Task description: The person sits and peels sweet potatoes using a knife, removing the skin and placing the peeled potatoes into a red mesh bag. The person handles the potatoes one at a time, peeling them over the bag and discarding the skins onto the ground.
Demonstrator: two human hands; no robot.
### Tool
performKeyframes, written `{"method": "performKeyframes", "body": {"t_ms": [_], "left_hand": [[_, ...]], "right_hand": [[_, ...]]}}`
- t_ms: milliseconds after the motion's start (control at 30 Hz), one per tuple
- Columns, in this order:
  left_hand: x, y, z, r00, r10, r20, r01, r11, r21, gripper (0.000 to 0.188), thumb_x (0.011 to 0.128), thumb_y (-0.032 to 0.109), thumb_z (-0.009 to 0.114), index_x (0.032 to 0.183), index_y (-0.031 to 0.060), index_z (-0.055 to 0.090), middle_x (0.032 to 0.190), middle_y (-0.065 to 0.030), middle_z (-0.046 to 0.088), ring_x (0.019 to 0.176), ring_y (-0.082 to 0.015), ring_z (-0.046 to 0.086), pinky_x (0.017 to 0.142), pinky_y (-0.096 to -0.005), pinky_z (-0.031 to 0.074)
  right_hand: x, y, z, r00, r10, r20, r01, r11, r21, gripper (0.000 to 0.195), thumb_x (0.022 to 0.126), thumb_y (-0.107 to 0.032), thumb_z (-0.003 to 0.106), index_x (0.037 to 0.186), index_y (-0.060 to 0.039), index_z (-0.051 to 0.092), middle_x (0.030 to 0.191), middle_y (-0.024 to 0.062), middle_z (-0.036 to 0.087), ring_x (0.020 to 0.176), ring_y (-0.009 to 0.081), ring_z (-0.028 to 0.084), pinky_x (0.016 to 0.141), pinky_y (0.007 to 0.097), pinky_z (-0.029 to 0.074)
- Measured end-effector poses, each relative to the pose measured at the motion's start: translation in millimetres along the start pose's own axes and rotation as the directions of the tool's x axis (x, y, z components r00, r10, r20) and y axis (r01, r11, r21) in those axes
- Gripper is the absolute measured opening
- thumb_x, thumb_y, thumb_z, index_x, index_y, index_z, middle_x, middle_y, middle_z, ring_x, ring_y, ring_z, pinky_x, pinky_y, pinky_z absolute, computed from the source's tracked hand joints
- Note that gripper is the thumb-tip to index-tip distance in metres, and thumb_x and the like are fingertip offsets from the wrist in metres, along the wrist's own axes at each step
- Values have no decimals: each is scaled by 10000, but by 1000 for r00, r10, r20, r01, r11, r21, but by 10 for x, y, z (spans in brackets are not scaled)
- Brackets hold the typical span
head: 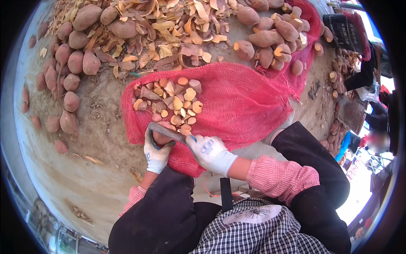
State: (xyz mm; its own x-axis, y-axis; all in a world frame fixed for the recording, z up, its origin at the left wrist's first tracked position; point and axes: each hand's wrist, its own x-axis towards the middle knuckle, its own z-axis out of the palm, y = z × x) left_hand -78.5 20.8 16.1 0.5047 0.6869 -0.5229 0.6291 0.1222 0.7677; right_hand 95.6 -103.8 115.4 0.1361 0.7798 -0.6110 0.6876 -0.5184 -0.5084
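My left hand [156, 154], in a white knit glove with a dark coated palm, grips a reddish sweet potato [161, 138]. In my right hand [207, 150], gloved the same way, is the handle end of a knife [168, 131]. Its broad dark blade lies across the top of the sweet potato; whether the edge has entered it cannot be made out. Both hands are just above the near edge of a red mesh sack [234, 101] spread on the ground. Cut sweet potato ends and chunks [173, 100], with orange faces, lie on the sack beyond the blade.
Whole sweet potatoes [75, 62] are heaped at the left. Peelings [165, 25] cover the ground at the far side. Trimmed sweet potatoes [279, 38] are piled on red mesh at the upper right. A black bucket [345, 31] stands at the far right, near other people.
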Motion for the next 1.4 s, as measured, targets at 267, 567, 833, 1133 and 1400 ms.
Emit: {"method": "performKeyframes", "body": {"t_ms": [267,567,833,1133,1400], "left_hand": [[-63,51,23,995,93,-38,-94,996,-2,949,589,36,851,1411,0,378,1350,-159,513,1236,-258,520,1075,-358,407],[97,496,-142,991,-23,133,109,714,-692,927,638,-28,799,1431,76,330,1378,-116,439,1252,-249,489,1038,-382,466],[416,320,-220,988,128,82,-121,989,-91,817,672,9,823,1387,25,427,1349,-130,496,1207,-265,543,1043,-394,470],[480,121,-366,971,-219,95,236,824,-514,693,768,-61,763,1381,5,447,1318,-137,547,1135,-228,593,933,-350,543],[442,108,-363,986,-142,86,166,827,-538,613,804,-47,745,1355,-9,478,1289,-122,575,1126,-216,600,948,-339,534]], "right_hand": [[595,94,318,985,-64,-162,63,998,-10,260,877,-144,573,1113,-44,533,842,166,662,731,353,679,598,468,541],[309,234,610,902,203,-382,94,771,630,283,906,-148,590,1162,-43,532,820,210,634,745,423,635,645,499,506],[447,178,480,932,234,-277,62,649,758,310,914,-176,591,1175,-20,531,856,231,617,807,423,625,671,469,516],[156,149,102,948,73,-310,47,931,362,335,895,-116,581,1213,-37,514,922,211,650,769,396,658,628,463,530],[126,-3,-34,990,-23,-137,31,998,54,353,871,-130,560,1195,0,505,841,170,639,692,317,675,570,437,547]]}}
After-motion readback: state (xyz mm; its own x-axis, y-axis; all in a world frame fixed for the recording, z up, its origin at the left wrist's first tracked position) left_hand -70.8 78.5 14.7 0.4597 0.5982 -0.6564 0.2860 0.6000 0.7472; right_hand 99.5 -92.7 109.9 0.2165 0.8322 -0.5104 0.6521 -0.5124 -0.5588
